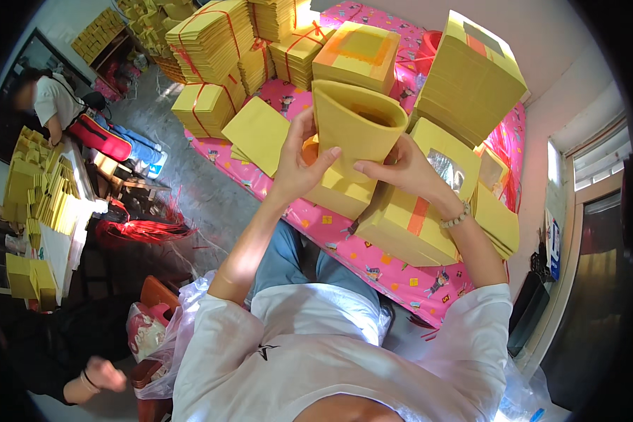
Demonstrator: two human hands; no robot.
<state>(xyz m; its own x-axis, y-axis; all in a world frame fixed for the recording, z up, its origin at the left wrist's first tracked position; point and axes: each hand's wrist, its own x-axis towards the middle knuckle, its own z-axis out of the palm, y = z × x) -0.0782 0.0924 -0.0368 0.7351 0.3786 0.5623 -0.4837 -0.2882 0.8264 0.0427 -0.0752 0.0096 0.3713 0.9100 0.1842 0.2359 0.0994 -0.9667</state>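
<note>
Above the near side of the table, both my hands grip a folded yellow paper tube [344,126] with a wide oval mouth at its top. My left hand [299,158] is closed around its left side, with the thumb on the front. On the lower right side, my right hand [404,169] pinches it with the thumb in front. Some fingers of both hands are hidden behind the paper. Underneath lies a yellow paper block [341,197]. By my right wrist, another block [408,221] bears an orange strip. Flat yellow sheets [260,130] lie left of my left hand.
A pink patterned cloth [337,243] covers the table. Yellow paper stacks [211,42] tied with red string stand behind, and a tall block [471,74] rises at right. At far left, a person [60,102] stands by a paper-laden table. Another person's hand [105,374] shows lower left.
</note>
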